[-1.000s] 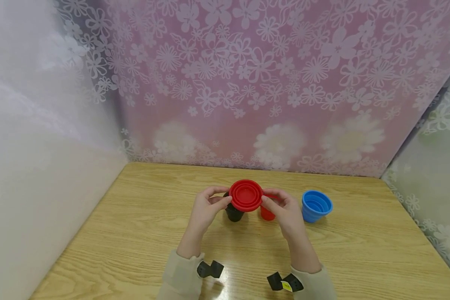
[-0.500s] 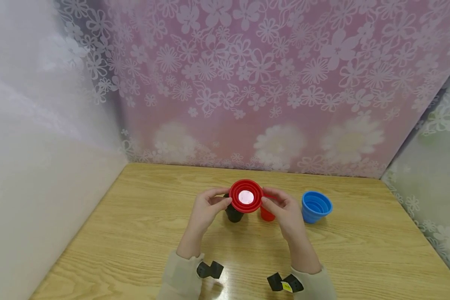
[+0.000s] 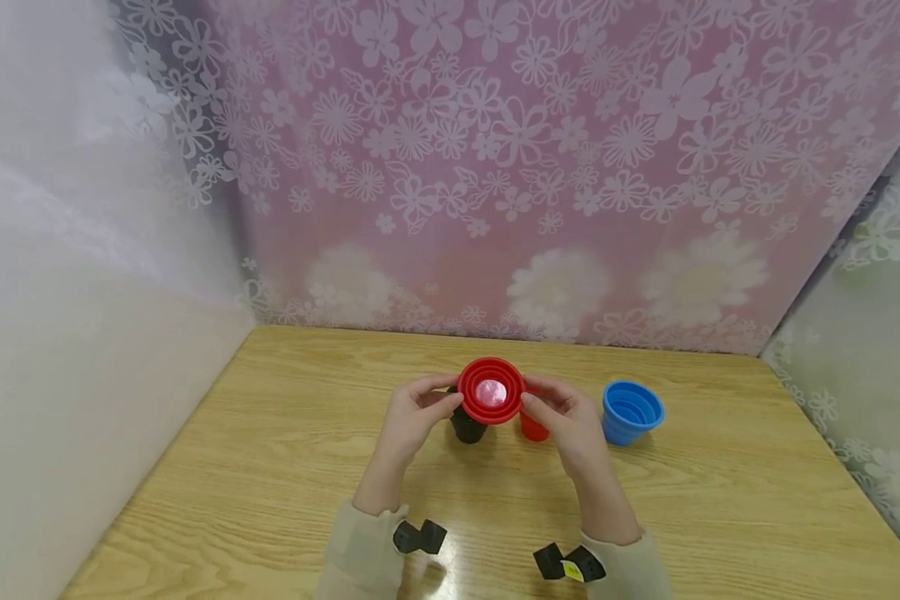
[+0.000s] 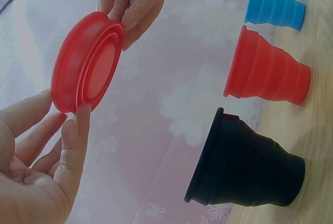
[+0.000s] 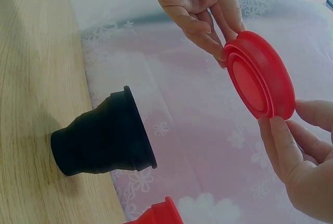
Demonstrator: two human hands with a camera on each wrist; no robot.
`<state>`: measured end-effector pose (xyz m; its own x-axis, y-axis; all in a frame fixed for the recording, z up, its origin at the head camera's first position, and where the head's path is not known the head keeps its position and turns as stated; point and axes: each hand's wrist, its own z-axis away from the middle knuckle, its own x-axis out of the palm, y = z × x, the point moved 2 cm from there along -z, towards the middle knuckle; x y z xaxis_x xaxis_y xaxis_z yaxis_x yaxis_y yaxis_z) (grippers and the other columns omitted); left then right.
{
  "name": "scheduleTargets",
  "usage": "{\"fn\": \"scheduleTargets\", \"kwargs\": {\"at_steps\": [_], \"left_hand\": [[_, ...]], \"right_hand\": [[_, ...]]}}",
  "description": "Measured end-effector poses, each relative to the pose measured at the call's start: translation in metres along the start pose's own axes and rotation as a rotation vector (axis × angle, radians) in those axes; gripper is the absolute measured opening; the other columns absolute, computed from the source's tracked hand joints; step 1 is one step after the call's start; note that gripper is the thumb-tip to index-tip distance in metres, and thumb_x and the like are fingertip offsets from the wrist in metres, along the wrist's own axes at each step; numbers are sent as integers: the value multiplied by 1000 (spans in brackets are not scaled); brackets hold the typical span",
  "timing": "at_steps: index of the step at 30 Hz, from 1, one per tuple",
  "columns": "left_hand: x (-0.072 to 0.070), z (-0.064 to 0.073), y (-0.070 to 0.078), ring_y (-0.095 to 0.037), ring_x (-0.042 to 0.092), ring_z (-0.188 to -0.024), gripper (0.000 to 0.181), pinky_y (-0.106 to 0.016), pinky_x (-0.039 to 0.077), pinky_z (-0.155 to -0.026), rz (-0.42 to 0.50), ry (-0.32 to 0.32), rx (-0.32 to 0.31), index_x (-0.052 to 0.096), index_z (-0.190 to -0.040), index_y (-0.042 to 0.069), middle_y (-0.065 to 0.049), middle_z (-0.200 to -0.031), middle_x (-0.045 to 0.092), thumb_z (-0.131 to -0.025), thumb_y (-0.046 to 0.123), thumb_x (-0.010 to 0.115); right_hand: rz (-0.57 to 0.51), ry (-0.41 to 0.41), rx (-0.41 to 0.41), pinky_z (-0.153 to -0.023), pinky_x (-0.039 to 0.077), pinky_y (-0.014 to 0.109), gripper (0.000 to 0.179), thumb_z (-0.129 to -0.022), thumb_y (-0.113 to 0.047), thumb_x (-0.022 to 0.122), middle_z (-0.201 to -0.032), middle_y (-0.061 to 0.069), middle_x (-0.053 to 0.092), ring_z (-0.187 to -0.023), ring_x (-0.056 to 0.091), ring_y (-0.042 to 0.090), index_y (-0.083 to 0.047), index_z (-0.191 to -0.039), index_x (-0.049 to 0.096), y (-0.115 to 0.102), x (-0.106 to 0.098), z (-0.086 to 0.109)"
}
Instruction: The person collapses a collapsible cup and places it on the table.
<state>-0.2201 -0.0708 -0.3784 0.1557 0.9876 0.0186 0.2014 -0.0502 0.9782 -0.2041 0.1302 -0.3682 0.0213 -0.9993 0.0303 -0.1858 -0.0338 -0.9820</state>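
A red collapsible cup [image 3: 512, 403], folded into a flat ringed disc, is held up over the table between both hands. My left hand [image 3: 411, 421] pinches its left rim with thumb and fingers. On the opposite side my right hand [image 3: 576, 427] pinches the rim the same way. Both wrist views show the folded cup [image 4: 65, 70] tilted, its stepped underside visible. Behind it a black collapsible cup [image 3: 468, 429] and a second red collapsible cup [image 3: 534, 428] stand extended, partly hidden in the head view. The black cup [image 5: 106, 135] is fully visible in the right wrist view.
An extended blue collapsible cup [image 3: 632, 414] stands to the right of my right hand. All three standing cups are on the wooden table [image 3: 285, 467]. A pink flowered curtain [image 3: 450, 208] hangs behind the table, with pale sheeting [image 3: 105, 333] along the left side.
A bright reflection has appeared in the folded cup's base, and its rings show a little deeper. Both hands keep their grip in nearly the same place.
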Motion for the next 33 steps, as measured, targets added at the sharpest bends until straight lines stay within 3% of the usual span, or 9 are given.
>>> {"fn": "scheduleTargets", "kwargs": {"at_steps": [19, 25, 33], "left_hand": [[-6, -4, -9, -22, 61, -83, 28, -37, 50, -72, 23, 21, -34, 60, -106, -8, -18, -106, 58, -79, 1, 64], [-17, 0, -14, -21, 60, -86, 28, -32, 51, -70, -48, 55, -67, 61, -107, -5, -15, -110, 57, -81, 5, 63], [-40, 3, -20, -21, 60, -86, 27, -33, 51, -70, -97, 90, -96, 63, -105, -2, -13, -106, 59, -80, 9, 65]], "right_hand": [[62, -15, 74, -75, 48, 24, 32, -83, -2, 59, -107, 22, 56, -84, 59, 11, 10, -113, 54, 10, 5, -9], [114, -39, 117, -74, 49, 26, 33, -81, -7, 63, -104, 17, 59, -85, 60, 15, 4, -112, 57, 18, 13, -13], [72, -89, 121, -77, 49, 31, 29, -81, -3, 62, -107, 17, 59, -92, 60, 21, 4, -109, 59, 22, 35, -19]]}}
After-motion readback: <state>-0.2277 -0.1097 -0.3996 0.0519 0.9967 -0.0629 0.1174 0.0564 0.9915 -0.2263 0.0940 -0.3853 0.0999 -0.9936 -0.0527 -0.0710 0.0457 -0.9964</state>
